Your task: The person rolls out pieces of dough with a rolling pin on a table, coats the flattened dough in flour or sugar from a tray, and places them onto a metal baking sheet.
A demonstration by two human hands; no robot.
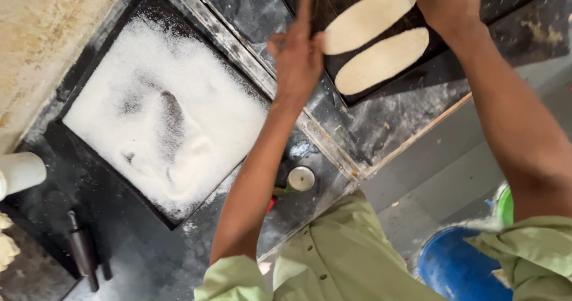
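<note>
A long oval piece of flattened dough [367,18] is stretched between my two hands above a dark baking tray [357,97]. My left hand [296,55] grips its near end, with one finger pointing up. At the top of the view my right hand [445,2] holds the far end. A second oval dough piece [382,61] lies flat on the tray just below the held one.
A square black tray of white sugar-like grains [161,110] fills the left of the dark counter [387,122]. A dark rolling pin [82,250], a white cylinder [21,171], a lump of dough [6,244] and a small round lid [301,178] lie nearby. A blue bucket [456,268] stands on the floor.
</note>
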